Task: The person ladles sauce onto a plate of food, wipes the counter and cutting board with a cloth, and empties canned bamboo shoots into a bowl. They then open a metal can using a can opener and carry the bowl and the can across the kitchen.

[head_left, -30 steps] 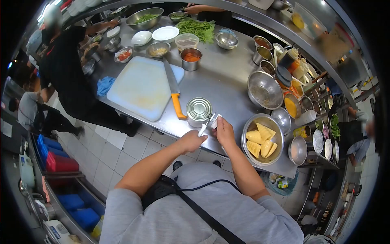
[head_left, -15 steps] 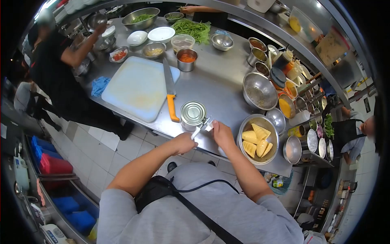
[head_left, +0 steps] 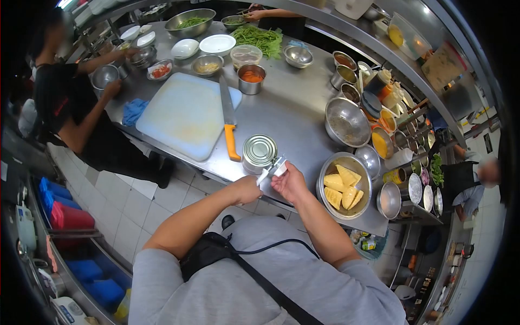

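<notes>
A large tin can (head_left: pixel 259 153) with a ridged metal lid stands at the near edge of the steel table. A can opener (head_left: pixel 278 164) with white handles sits at the right side of its rim. My left hand (head_left: pixel 246 190) is closed round the opener's handles, just below the can. At its white turning knob, the fingers of my right hand (head_left: pixel 291 184) are pinched, with the palm partly turned up. An orange-handled knife (head_left: pixel 227 108) lies left of the can, its blade over the edge of a white cutting board (head_left: pixel 181 116).
To the right is a steel bowl of yellow chunks (head_left: pixel 341 187), with several bowls and sauce bottles beyond. A tin of orange food (head_left: pixel 252 79), plates and green beans (head_left: pixel 254 40) stand farther back. A co-worker (head_left: pixel 81 103) handles a bowl at the left; another person's hands are at the far side.
My right hand has rolled over at the opener's knob, showing more palm. The can has barely moved. At the left, the co-worker has lowered an arm and now holds a bowl.
</notes>
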Demonstrator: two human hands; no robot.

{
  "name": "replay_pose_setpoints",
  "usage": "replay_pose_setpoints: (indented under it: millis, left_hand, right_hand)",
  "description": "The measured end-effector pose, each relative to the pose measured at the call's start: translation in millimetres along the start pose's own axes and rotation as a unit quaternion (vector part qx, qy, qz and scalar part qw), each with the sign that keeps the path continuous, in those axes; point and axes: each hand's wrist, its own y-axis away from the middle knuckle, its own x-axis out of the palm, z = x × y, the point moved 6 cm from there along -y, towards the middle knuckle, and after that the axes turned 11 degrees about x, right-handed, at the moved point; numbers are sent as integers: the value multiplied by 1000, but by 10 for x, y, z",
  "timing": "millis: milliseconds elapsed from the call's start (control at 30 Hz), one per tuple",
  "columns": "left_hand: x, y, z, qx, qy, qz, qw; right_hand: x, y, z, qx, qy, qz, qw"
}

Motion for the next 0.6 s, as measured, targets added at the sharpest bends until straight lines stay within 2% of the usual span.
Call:
replay_pose_setpoints:
  millis: [33, 133, 167, 200, 233, 267, 333, 433, 500, 567, 600]
  left_hand:
    - [19, 8, 10, 3, -1, 2, 1000]
    - [42, 2, 50, -19, 53, 10, 998]
    - [41, 11, 32, -25, 67, 14, 997]
    - [42, 24, 30, -32, 80, 17, 996]
    - [51, 32, 44, -33, 81, 16, 996]
    - [58, 29, 47, -28, 81, 14, 996]
    - [70, 22, 33, -23, 84, 6, 996]
    - [116, 32, 69, -48, 85, 33, 995]
    - [124, 28, 53, -24, 66, 44, 997]
    - [102, 72, -11, -35, 60, 44, 997]
    - [87, 91, -52, -43, 54, 45, 997]
  right_hand:
    - [-74, -28, 44, -2, -1, -2, 1000]
    - [-201, -34, 79, 116, 116, 92, 982]
    - [-152, 29, 60, 116, 117, 92, 982]
    - [-82, 236, 375, -179, 437, -114, 874]
    - [206, 608, 517, -431, 651, -289, 554]
    - [249, 711, 516, -431, 652, -287, 554]
    - [415, 924, 443, -523, 694, -168, 466]
    - [401, 924, 398, -532, 690, -171, 460]
    - [341, 829, 380, -522, 706, -158, 452]
    - [320, 815, 339, -580, 671, -174, 428]
    - [308, 764, 293, -579, 670, -176, 430]
